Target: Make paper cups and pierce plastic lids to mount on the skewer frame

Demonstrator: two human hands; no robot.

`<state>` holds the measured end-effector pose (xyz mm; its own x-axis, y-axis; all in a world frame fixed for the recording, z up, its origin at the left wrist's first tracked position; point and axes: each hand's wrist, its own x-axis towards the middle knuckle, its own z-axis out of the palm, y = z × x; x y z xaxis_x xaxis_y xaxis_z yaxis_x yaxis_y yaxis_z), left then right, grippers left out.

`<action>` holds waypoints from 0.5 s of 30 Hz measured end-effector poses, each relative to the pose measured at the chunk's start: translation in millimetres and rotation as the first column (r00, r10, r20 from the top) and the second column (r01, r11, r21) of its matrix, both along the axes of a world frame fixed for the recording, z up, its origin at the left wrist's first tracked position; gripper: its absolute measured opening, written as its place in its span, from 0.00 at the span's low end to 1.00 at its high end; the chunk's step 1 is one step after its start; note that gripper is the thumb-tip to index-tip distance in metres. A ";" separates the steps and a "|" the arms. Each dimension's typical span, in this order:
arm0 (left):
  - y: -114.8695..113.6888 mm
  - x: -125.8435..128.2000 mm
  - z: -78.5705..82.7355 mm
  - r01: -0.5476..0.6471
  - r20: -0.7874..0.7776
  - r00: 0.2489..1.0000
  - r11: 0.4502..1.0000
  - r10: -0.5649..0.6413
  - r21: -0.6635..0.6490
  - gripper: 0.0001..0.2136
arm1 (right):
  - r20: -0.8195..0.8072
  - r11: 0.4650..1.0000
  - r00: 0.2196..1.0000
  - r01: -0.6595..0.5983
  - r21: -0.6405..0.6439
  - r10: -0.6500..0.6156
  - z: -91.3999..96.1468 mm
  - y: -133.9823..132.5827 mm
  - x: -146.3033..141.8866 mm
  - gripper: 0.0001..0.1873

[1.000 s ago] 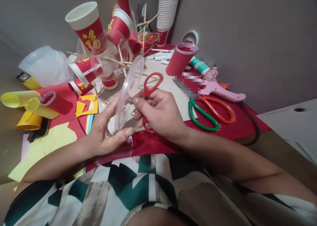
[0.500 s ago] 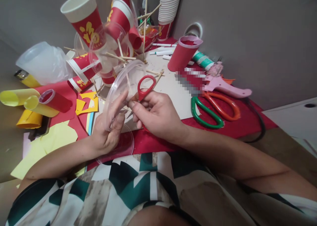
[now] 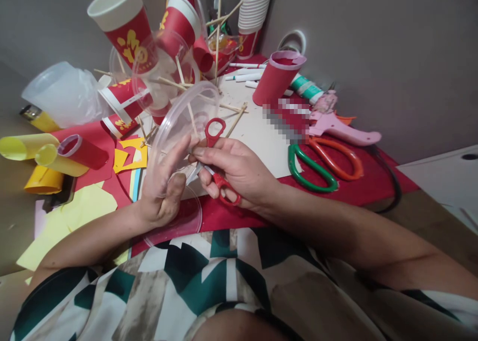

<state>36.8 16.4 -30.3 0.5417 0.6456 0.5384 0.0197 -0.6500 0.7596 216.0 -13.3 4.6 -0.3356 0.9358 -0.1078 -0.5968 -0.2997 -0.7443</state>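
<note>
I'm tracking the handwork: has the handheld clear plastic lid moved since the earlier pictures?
Yes: the clear plastic lid has shifted left in view, closer to the orange paper cutout.

A clear, round plastic lid is held steeply tilted left of the frame's centre; red-handled scissors, loops spread apart, sit just right.

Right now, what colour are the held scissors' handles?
The scissors' handles are red, showing best in the head view.

Room beyond right hand, over board — tube behind, green handle right
</note>
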 end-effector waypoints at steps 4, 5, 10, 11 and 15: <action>0.7 -2.4 1.2 0.005 -0.058 0.998 0.997 -0.001 0.077 0.25 | -0.040 1.000 0.999 -0.012 -0.011 0.012 -1.4 1.0 0.0 0.13; 0.6 -2.7 1.7 0.011 -0.053 0.999 0.996 -0.007 0.084 0.25 | -0.044 1.000 0.999 -0.017 -0.017 0.017 -1.5 1.1 0.1 0.12; -5.3 0.9 5.8 -0.077 -0.037 0.996 0.997 0.076 -0.021 0.21 | 0.018 1.000 1.000 -0.004 -0.025 0.004 1.2 -1.2 0.3 0.15; -6.9 2.4 6.8 -0.096 -0.006 0.995 0.994 0.096 -0.047 0.21 | 0.057 1.000 0.998 0.020 -0.014 -0.020 2.2 -2.5 0.3 0.15; -9.2 8.1 14.1 -0.125 0.172 0.972 0.975 0.157 -0.184 0.18 | 0.211 0.982 0.961 0.159 0.106 -0.179 5.0 -10.1 0.6 0.14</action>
